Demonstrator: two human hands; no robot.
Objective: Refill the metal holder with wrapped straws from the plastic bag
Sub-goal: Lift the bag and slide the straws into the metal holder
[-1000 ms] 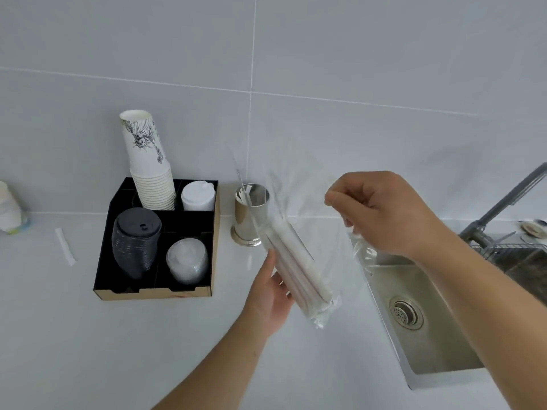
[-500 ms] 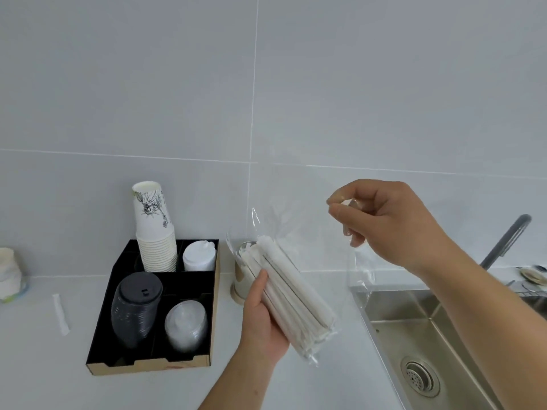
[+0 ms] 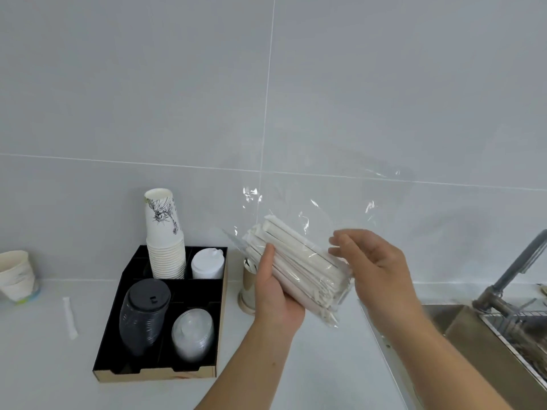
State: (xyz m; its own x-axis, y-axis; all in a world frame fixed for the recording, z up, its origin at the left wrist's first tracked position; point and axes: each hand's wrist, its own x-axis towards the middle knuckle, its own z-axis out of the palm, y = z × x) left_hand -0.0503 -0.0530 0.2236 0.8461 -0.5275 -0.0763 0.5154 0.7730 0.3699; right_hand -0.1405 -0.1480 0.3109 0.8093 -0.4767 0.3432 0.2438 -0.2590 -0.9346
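Note:
A clear plastic bag (image 3: 328,207) holds a bundle of white paper-wrapped straws (image 3: 302,258), tilted with its bottom end down to the right. My left hand (image 3: 275,294) grips the bundle through the bag from below and the left. My right hand (image 3: 379,270) is at the bag's lower right end, its blurred fingers spread over the straws and touching the plastic. The metal holder (image 3: 248,291) stands on the counter by the wall, mostly hidden behind my left hand and the bag.
A black cardboard tray (image 3: 165,375) left of the holder carries stacked paper cups (image 3: 164,232), white lids (image 3: 207,263), black lids (image 3: 145,312) and clear lids (image 3: 192,332). One loose wrapped straw (image 3: 70,318) and a paper cup (image 3: 16,276) lie further left. A steel sink (image 3: 438,318) with faucet (image 3: 518,267) is at right.
My right hand let go of the bag's top edge and came down to the bundle's lower end. My left hand raised and tilted the bag flatter. The view tilted up.

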